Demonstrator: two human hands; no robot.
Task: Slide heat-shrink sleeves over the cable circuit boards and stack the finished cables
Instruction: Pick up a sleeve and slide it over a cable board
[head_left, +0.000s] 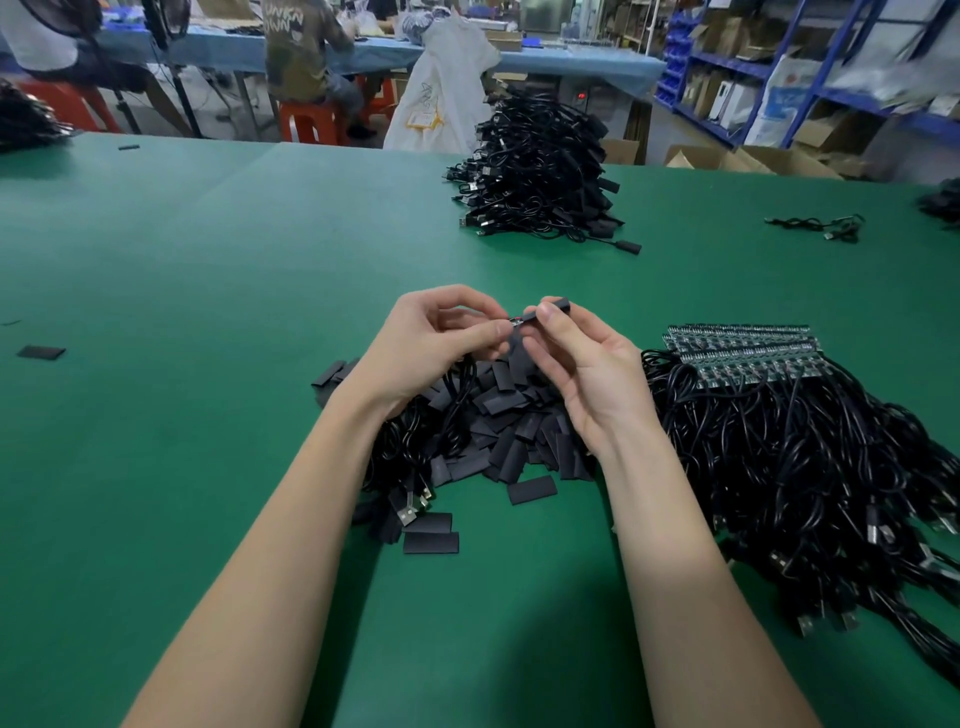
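Sleeve (551, 307) meets board (516, 322) end to end, just above centre of the frame.

The sleeve is pinched in the right hand (582, 364), thumb on top, and its long axis runs nearly level, tilted up toward the right. The board end of the cable (457, 400) lies straight to the sleeve's left, pinched in the left hand (426, 343), and only a sliver of it shows between the two grips. Both grips are narrow and each holds its part; the fingertips nearly touch. The axes look lined up, so the slide should run leftward along that line, with the right hand the one to push. Below the hands is the loose sleeve heap (498, 426) on the tabletop (182, 291); unsleeved boards (743, 353) lie at right, and the finished stack (540, 171) is well apart at upper centre.
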